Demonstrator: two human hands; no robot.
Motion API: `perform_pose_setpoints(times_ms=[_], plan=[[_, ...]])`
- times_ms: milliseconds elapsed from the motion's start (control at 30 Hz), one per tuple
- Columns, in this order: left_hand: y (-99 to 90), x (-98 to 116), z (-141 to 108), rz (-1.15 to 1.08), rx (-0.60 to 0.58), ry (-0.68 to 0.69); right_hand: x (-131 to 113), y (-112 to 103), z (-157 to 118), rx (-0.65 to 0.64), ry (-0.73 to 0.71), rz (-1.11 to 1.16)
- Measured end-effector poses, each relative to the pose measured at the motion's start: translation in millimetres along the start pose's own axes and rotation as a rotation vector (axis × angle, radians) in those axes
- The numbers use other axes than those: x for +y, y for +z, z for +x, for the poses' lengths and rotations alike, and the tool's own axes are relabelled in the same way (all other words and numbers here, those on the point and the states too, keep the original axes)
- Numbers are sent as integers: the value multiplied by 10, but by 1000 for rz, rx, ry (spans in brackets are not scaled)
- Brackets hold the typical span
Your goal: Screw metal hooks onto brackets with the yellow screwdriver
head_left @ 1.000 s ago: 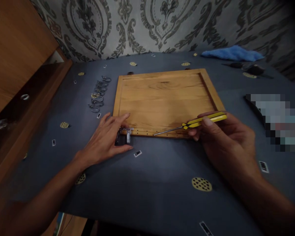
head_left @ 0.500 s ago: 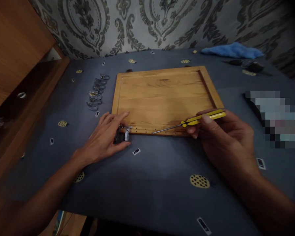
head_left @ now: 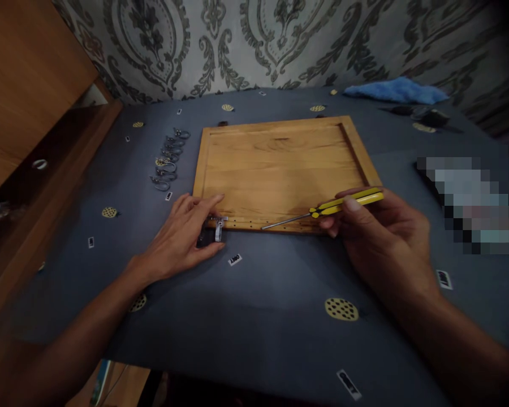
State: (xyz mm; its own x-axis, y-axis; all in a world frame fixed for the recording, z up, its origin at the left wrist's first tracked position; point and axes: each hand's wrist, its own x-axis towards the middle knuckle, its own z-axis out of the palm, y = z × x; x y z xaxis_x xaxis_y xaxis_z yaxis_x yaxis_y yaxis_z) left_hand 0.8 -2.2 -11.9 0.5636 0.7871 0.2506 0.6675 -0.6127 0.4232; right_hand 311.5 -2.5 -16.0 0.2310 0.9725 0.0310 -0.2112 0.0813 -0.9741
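Smooth wooden panel [head_left: 275, 164], metal screwdriver shaft [head_left: 286, 222], glossy plastic handle [head_left: 333, 207]

My light is dim, probably from overhead, palest on the far backdrop [head_left: 237, 51] and the board [head_left: 275, 158]. A faint gleam lies along my screwdriver [head_left: 331, 207]; soft shadow darkens the cloth [head_left: 254, 305] beside the board. My forearms [head_left: 89, 333] blur, the far right corner blackens, and pixel blocks [head_left: 470, 206] mask something at right.
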Motion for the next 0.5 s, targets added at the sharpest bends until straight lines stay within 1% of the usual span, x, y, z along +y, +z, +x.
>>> perform_pose_setpoints(times_ms=[167, 267, 367, 433, 500], plan=[[-3, 4, -6, 12, 10, -1, 8, -18, 7, 8, 7, 28], [-65, -4, -8, 0, 32, 2, 8, -33, 9, -4, 1, 26], [-196, -59, -14, -23, 136, -33, 8, -37, 9, -23, -8, 23], [-295, -158, -29, -27, 245, -115, 8, -30, 10, -20, -6, 20], [-373, -322, -65, -25, 349, -224, 5, -19, 13, 0, 10, 26]])
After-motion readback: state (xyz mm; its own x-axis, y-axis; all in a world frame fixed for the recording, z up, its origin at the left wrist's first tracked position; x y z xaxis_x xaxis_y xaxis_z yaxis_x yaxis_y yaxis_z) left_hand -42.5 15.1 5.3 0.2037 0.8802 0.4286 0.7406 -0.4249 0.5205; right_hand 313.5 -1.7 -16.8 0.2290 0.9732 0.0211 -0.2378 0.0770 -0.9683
